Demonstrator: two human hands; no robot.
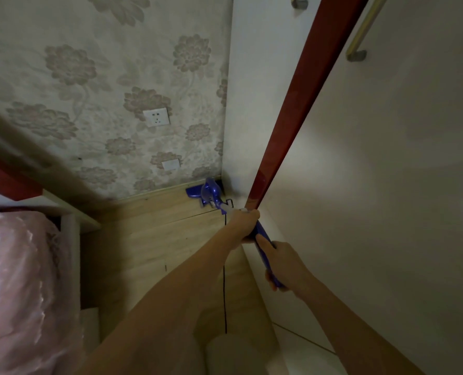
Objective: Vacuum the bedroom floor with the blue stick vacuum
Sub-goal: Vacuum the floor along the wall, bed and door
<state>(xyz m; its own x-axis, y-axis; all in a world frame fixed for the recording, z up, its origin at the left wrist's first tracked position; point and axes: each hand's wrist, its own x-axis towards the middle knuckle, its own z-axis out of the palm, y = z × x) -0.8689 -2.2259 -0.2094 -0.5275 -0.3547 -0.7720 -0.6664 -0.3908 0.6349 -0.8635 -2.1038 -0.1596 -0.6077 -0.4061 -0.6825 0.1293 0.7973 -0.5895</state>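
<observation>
1. Nearest the camera, the right hand (280, 262) grips the rear end of the blue stick vacuum (263, 247). Its fingers curl round the handle and the thumb lies along the top, pointing up the shaft.

2. Just ahead of it, the left hand (245, 223) wraps the shaft further forward, fingers closed round it from the left side. Of the two, this hand is the nearer to the working end.

3. A thin black cord (225, 288) hangs from the vacuum near the left hand and runs back over the wooden floor (154, 239) toward the person.

4. The vacuum's long axis runs from the right hand, through the left hand, away and slightly left. It lies close along the foot of the white wardrobe (387, 185) with its red edge strip (292, 117).

5. Farthest off, the vacuum head (195, 191) sits on the floor in the far corner, where the floral wallpapered wall (89, 77) meets the wardrobe side. It seems to touch the skirting, or to be just beside it.

6. The head has no room to go forward or right, so I judge the next stroke must pull back along the shaft's own line, or swing left along the wall's foot toward the bed (16, 280).

7. A white socket (156, 116) is on the wall above the corner.
</observation>
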